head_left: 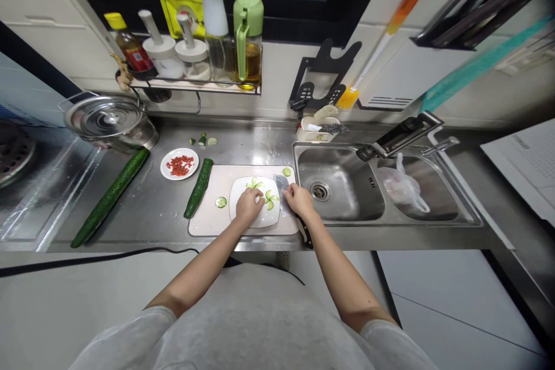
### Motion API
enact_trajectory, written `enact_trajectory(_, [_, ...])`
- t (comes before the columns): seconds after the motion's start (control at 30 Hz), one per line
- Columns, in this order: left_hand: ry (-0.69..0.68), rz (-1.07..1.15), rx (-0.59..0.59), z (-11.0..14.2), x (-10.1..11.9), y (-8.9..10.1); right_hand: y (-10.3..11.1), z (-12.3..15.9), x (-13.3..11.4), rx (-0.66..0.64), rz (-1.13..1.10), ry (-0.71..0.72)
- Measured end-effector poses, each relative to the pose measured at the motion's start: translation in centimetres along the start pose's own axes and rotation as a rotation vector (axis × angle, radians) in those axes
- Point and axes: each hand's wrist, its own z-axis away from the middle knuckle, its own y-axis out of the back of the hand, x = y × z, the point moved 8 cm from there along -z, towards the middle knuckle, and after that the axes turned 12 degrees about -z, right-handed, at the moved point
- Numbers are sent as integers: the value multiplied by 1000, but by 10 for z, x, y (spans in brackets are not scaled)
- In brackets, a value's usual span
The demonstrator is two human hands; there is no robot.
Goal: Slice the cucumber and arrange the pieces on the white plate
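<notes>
A square white plate (260, 221) lies on a pale cutting board (208, 225) and carries green cucumber slices (271, 200) laid out in fan shapes. My left hand (249, 207) is over the plate's left part, fingers closed; whatever is between them is hidden. To the plate's right a knife (281, 181) lies with its blade flat on the board and its dark handle toward me. Above the blade is my right hand (300, 201), thumb and fingers pinched together on something too small to make out. Loose cucumber rounds (221, 202) lie on the board. A cut cucumber (199, 188) rests across the board's left edge.
Left of the board are a small plate of chopped red pieces (180, 165), a whole cucumber (110, 196) and a lidded steel pot (110, 118). Cucumber scraps (202, 139) lie behind. A double sink (342, 217) with a faucet (399, 136) is at right; a rack of bottles (195, 88) hangs above.
</notes>
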Motion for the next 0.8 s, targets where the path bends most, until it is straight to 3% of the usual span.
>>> enact_trajectory(0.27, [2, -38, -17, -5, 11, -4, -21, 5, -4, -41, -27, 2])
enact_trajectory(0.8, [18, -108, -65, -9, 16, -12, -24, 6, -10, -36, -13, -15])
